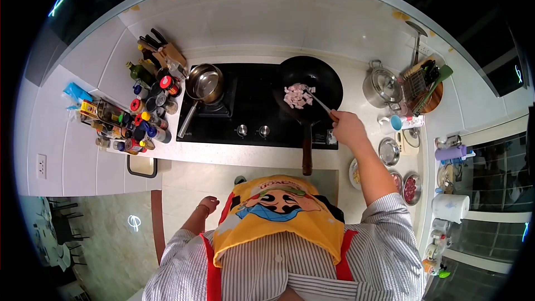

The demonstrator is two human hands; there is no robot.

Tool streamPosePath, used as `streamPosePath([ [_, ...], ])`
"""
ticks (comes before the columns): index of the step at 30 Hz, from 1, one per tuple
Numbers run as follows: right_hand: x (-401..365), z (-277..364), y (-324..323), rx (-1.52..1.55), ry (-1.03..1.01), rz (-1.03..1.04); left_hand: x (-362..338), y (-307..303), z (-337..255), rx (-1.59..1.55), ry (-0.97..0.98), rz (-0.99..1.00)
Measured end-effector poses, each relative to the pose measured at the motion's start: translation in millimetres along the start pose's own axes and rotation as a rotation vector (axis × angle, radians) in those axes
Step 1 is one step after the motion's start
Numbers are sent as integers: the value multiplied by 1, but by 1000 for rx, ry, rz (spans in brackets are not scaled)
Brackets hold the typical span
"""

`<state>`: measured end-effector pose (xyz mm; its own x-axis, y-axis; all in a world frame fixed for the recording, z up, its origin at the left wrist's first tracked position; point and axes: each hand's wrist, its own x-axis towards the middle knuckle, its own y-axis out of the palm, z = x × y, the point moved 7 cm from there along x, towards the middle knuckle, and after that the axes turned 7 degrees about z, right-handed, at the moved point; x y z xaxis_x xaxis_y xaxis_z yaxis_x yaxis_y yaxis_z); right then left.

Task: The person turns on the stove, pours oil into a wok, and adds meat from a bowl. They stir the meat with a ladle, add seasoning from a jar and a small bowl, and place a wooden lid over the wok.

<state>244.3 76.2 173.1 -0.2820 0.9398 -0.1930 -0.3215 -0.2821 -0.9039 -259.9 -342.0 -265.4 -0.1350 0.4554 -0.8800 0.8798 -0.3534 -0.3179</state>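
Black wok [329,81] holds diced pink meat [298,96] just beyond the right hand [346,128], fingers closed round a long spatula [320,102] that keeps them off the heat; left hand [209,205] hangs low, grip unclear.

Black wok [329,81] on the right burner of the black cooktop [251,106], its long wooden handle sticking out past the cooktop's front edge. Pale pink diced meat [298,96] clustered in the wok, toward the cooktop's middle. Slim spatula [319,102] slants in from the cooktop's front right, tip among the pieces.

Spatula [319,102] in wok [326,78], perhaps meat [298,96]
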Motion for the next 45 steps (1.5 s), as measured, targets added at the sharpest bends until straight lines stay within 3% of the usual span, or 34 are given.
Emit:
streamPosePath([
  [5, -36, 14, -46, -240, 5, 118, 10, 4, 18, -46, 12, 6],
  [9, -18, -2, -25, -270, 13, 133, 8, 11, 23, -17, -40, 81],
  [11, -7, -8, -23, -209, 52, 24, 10, 11, 24, -7, -12, 46],
  [19, 7, -9, 18, 16, 21, 22, 11, -4, 9, 27, 18, -4],
  [26, -49, 30, -56, -262, -16, 201, -5, 7, 9, -61, -37, 30],
  [29, -35, 9, -39, -299, -4, 188, 13, 21, 38, -5, -24, 60],
  [35, 1, -33, -21, -172, 66, 10, -2, 14, 20, -39, -27, 42],
  [40, 12, -34, 7, -46, 10, 33, 21, 6, 22, 29, 14, 15],
  [45, -35, 7, -50, -176, 57, 139, 9, 6, 6, -75, 14, 30],
])
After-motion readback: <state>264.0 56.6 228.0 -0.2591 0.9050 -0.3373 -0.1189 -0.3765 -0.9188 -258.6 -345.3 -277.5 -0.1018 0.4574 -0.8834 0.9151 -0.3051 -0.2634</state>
